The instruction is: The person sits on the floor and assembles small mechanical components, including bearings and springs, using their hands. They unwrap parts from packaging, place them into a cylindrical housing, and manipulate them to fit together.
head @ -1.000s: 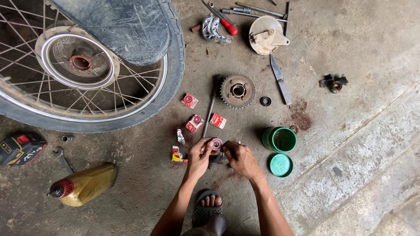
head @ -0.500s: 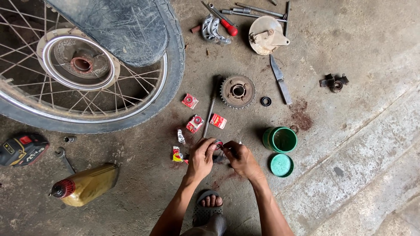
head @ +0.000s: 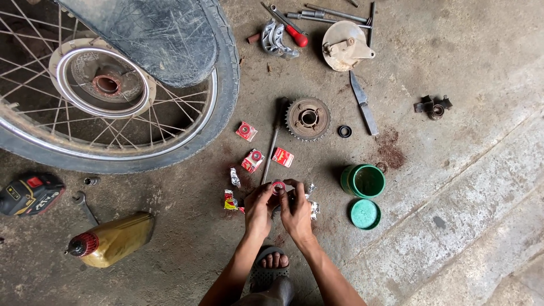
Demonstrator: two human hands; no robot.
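Concrete floor (head: 453,226) carried everything in the head view. At far left lay a black and red power tool (head: 29,194), with a small wrench (head: 84,205) beside it and a yellow oil bottle with a red cap (head: 113,240) on its side just below. Above them sat a spoked motorcycle wheel (head: 113,90), its tyre and hub drum facing up.

Toward the middle, three small red bearing boxes (head: 252,160) lay near a long steel rod (head: 273,141), and torn foil wrappers (head: 232,192) were scattered close to the hands. The left hand (head: 259,211) and right hand (head: 296,212) met just above a sandalled foot (head: 272,266), fingers of both pinched together on a small round bearing (head: 278,186). It showed a red seal face inside a thin metal ring and was held low over the floor, between the two sets of fingertips.

Above it rested a toothed sprocket (head: 307,118) and a black rubber seal ring (head: 344,131). To the right stood an open green grease tub (head: 363,181), its green lid (head: 364,213) just below. A brake plate (head: 344,45) and red-handled screwdriver (head: 286,25) lay at the top.
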